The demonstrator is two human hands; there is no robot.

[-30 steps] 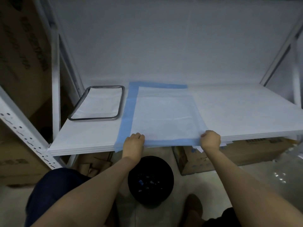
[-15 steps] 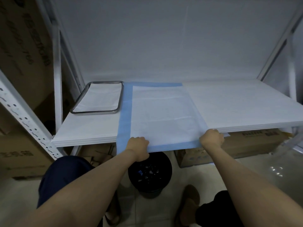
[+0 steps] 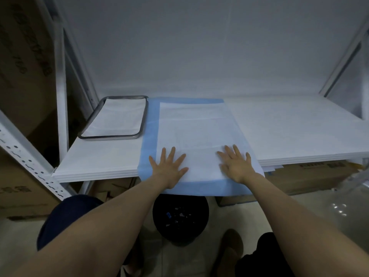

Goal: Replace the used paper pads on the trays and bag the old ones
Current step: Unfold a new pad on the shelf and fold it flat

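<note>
A large white paper pad [image 3: 196, 128] with a blue border lies spread on the white shelf [image 3: 299, 128], its near edge hanging over the shelf front. My left hand [image 3: 169, 168] presses flat on the pad's near left part with fingers spread. My right hand [image 3: 236, 165] presses flat on its near right part, fingers also straight. To the left stands a metal tray [image 3: 114, 116] with a white pad lining it.
A black bin [image 3: 180, 218] with scraps inside stands on the floor under the shelf edge. Cardboard boxes [image 3: 303, 176] sit beneath the shelf and at the left. White rack uprights [image 3: 60, 80] frame both sides. My knees and a shoe show below.
Both hands let go of the pad's near edge, opened, and now lie flat on top of it. The pad's front edge hangs a little further over the shelf.
</note>
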